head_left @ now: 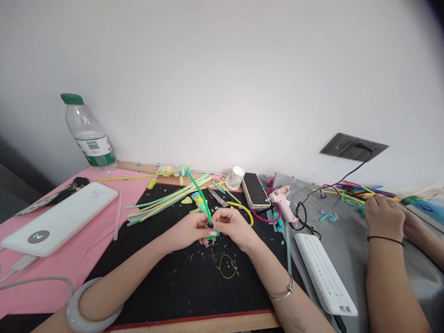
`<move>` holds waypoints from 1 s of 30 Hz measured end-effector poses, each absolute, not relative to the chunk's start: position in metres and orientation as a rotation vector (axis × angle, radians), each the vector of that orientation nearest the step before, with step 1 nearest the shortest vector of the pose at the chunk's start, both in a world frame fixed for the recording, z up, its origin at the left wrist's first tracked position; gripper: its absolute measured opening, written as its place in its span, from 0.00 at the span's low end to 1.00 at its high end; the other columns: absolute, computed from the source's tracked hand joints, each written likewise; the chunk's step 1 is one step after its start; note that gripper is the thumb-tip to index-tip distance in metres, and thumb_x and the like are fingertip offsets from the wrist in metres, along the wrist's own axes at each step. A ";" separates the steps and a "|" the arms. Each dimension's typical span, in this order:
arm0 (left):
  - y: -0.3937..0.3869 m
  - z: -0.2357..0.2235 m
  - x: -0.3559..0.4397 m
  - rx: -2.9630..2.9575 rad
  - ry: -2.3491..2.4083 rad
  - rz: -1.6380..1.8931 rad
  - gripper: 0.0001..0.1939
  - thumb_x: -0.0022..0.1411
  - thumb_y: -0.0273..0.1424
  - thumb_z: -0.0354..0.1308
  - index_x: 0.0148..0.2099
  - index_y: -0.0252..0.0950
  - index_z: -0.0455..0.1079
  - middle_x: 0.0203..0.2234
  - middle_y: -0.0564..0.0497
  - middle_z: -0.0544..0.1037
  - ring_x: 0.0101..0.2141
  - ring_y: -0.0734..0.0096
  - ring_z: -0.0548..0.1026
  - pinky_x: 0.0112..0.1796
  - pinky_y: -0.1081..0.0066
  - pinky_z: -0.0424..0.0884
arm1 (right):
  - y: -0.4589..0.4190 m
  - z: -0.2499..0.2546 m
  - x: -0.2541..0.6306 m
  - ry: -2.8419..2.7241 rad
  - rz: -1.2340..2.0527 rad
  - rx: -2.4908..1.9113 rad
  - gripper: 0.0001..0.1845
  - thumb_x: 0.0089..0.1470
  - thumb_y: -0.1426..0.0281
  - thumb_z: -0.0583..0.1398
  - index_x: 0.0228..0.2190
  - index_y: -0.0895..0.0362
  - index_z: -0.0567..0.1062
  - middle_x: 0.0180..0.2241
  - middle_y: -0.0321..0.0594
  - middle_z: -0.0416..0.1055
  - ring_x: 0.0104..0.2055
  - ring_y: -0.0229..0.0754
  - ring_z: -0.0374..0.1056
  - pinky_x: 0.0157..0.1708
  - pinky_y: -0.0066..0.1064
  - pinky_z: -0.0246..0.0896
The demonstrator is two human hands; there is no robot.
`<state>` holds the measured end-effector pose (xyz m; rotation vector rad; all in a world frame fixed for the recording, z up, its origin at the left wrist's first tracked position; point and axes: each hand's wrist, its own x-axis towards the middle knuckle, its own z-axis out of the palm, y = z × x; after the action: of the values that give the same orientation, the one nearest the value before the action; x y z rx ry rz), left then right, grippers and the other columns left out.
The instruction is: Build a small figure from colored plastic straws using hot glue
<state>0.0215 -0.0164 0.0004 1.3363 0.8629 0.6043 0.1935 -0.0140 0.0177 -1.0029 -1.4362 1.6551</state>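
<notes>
A green pipe cleaner [201,193] rises from between my two hands, its lower end bent near the fingertips. My left hand [196,230] is closed with its fingertips pinching the pipe cleaner's lower part. From the other side, my right hand [231,225] also pinches it, thumb and forefinger meeting at a small black spot. Just behind my hands is a yellow and blue piece [199,202], partly covered by the fingers. Beyond them lie a bundle of pale green and yellow pipe cleaners [169,201], scissors [218,197] and a curved yellow pipe cleaner [247,212].
A black mat [166,286] holds scraps and a rubber band [227,267]. Leftward are a power bank [65,215] and a bottle [92,134]. A paper cup [235,178], phone [255,189], pink glue gun [284,203] and power strip [324,273] stand rightward, near another person's hands [385,217].
</notes>
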 end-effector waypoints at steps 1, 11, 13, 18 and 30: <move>-0.017 0.001 0.022 1.336 0.876 0.608 0.13 0.52 0.37 0.64 0.33 0.34 0.67 0.22 0.57 0.71 0.23 0.73 0.73 0.28 0.72 0.70 | -0.014 0.018 0.193 -1.456 1.629 -0.992 0.17 0.36 0.60 0.70 0.22 0.58 0.72 0.20 0.31 0.62 0.22 0.32 0.54 0.23 0.26 0.47; -0.015 0.001 0.020 1.321 0.989 0.659 0.07 0.52 0.32 0.60 0.33 0.33 0.71 0.20 0.55 0.73 0.24 0.70 0.75 0.28 0.72 0.70 | -0.020 0.024 0.187 -1.858 0.949 -1.102 0.03 0.44 0.75 0.60 0.24 0.57 0.70 0.23 0.30 0.58 0.23 0.32 0.51 0.23 0.26 0.47; -0.015 0.000 0.020 1.292 1.009 0.684 0.06 0.52 0.30 0.59 0.34 0.34 0.72 0.21 0.54 0.74 0.24 0.70 0.76 0.28 0.72 0.70 | -0.023 0.026 0.185 -1.909 0.846 -1.106 0.04 0.44 0.76 0.59 0.23 0.57 0.68 0.22 0.30 0.59 0.23 0.32 0.51 0.23 0.25 0.47; -0.014 0.003 0.019 1.159 1.052 0.797 0.10 0.51 0.32 0.62 0.36 0.33 0.72 0.25 0.52 0.76 0.24 0.72 0.76 0.29 0.73 0.70 | -0.028 0.025 0.181 -1.911 0.755 -1.155 0.04 0.45 0.76 0.56 0.25 0.56 0.68 0.21 0.29 0.60 0.20 0.31 0.50 0.21 0.25 0.46; -0.010 -0.001 0.012 0.839 0.876 1.029 0.18 0.52 0.37 0.67 0.43 0.36 0.71 0.30 0.52 0.76 0.29 0.75 0.76 0.34 0.74 0.72 | -0.022 0.022 0.182 -1.488 1.063 -1.163 0.06 0.45 0.73 0.56 0.28 0.56 0.71 0.23 0.33 0.67 0.24 0.35 0.62 0.24 0.26 0.55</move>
<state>0.0123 -0.0099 -0.0013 0.8388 0.8756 1.0287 0.1816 -0.0223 0.0222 -1.1628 -1.4883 1.0629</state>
